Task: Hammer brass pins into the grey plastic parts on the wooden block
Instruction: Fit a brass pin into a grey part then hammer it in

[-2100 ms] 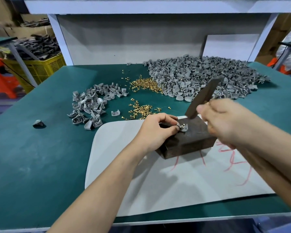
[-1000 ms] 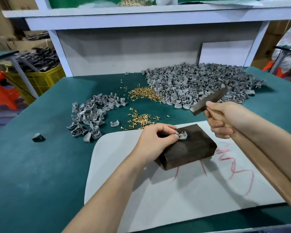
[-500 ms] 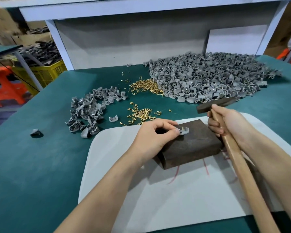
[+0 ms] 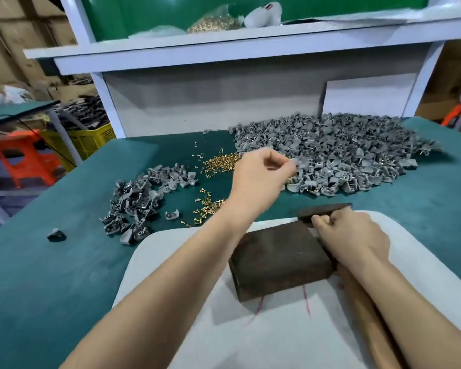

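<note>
The dark wooden block (image 4: 277, 257) lies on a white pad (image 4: 250, 328), and its top is bare. My left hand (image 4: 258, 179) is raised beyond the block, at the near edge of the large heap of grey plastic parts (image 4: 357, 153). Its fingertips pinch a small grey part (image 4: 295, 163), which is blurred. My right hand (image 4: 351, 235) grips the hammer's wooden handle (image 4: 370, 320) just below the dark head (image 4: 325, 209). The hammer rests low against the block's right side. Loose brass pins (image 4: 220, 161) lie left of the heap, with more brass pins (image 4: 208, 206) nearer the pad.
A smaller pile of grey parts (image 4: 139, 201) lies on the green table to the left, and a single part (image 4: 55, 233) lies further left. A white shelf frame (image 4: 224, 54) stands over the back. A yellow basket (image 4: 91, 139) and an orange stool (image 4: 24, 158) are off the table's left edge.
My left hand has lifted the grey part off the block and carried it up toward the large heap. My right hand has lowered the hammer beside the block.
</note>
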{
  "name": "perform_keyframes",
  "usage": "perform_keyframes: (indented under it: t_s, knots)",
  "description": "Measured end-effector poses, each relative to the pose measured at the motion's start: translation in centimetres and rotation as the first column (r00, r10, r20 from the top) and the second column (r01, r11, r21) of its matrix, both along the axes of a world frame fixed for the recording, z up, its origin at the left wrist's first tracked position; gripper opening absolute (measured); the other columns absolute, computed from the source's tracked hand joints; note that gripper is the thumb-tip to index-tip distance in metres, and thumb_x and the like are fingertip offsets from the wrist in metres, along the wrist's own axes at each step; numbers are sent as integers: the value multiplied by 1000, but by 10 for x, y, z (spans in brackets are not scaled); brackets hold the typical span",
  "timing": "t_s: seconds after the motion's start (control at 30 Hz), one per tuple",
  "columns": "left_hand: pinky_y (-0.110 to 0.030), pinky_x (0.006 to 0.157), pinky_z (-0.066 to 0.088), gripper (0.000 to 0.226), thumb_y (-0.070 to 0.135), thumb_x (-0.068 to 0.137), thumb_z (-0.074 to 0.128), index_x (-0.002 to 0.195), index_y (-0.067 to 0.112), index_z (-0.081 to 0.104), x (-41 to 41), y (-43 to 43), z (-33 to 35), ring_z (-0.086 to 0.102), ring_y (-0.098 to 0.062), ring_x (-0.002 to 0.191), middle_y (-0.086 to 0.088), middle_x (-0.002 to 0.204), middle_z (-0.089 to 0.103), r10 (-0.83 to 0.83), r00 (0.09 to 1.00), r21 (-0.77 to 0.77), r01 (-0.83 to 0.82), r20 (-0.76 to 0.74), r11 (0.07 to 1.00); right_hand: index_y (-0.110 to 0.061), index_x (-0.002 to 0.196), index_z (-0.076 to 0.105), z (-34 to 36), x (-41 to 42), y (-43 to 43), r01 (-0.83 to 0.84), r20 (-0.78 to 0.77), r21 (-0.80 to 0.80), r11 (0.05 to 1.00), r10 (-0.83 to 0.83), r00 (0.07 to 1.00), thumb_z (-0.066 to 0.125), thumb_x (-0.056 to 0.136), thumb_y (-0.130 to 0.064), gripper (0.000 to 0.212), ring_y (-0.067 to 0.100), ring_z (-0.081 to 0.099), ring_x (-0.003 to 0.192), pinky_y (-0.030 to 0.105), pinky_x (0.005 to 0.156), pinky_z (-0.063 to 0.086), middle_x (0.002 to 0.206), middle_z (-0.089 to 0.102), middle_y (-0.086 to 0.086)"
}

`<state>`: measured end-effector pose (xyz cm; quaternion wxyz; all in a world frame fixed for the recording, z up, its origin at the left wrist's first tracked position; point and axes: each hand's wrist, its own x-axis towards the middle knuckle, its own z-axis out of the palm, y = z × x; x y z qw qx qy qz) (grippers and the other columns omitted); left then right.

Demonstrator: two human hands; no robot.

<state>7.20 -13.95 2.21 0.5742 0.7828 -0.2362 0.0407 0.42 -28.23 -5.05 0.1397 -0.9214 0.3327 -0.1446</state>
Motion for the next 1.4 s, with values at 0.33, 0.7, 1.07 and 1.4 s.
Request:
perform_keyframes:
  t_s: [0.33, 0.7, 1.07, 1.4]
  knots:
    - [-32, 99, 41, 52, 23, 93, 55, 142, 15, 41, 78, 15, -12, 55, -27, 119, -12, 139, 51, 3, 992, 719, -94, 128, 688, -17, 57, 35, 3, -4, 3, -19, 59, 68, 997, 15, 998, 49, 88, -42, 42, 32, 51, 76, 31, 64, 35, 89, 64, 14]
    - [-36, 83, 51, 11, 9, 90, 58, 94, 14, 66, 76, 78, -52, 63, -19, 91, -1, 93, 70, -117, 969, 838, -124, 218, 532, -17, 67, 50, 6, -6, 6, -47, 28, 68, 997, 45, 999, 47, 91, -43, 35, 34, 59, 88, 30, 65, 35, 91, 63, 13]
    - [-28, 62, 51, 26, 4, 90, 57, 105, 25, 55, 27, 62, -32, 70, -11, 69, 5, 75, 63, -56, 992, 360, 11, 114, 933, -19, 84, 59, 18, -5, 31, -511, 612, 130, 850, 337, 716, 68, 83, -10, 13, 15, 61, 72, 29, 71, 46, 73, 62, -8]
    - [-18, 63, 53, 25, -3, 88, 61, 111, 7, 58, -23, 25, -32, 60, -6, 55, -6, 67, 63, -240, 954, -148, 215, -181, 965, -18, 86, 72, 18, -14, 34, -635, 723, 90, 767, 388, 571, 73, 79, -6, 14, 17, 68, 73, 40, 73, 57, 80, 71, -1]
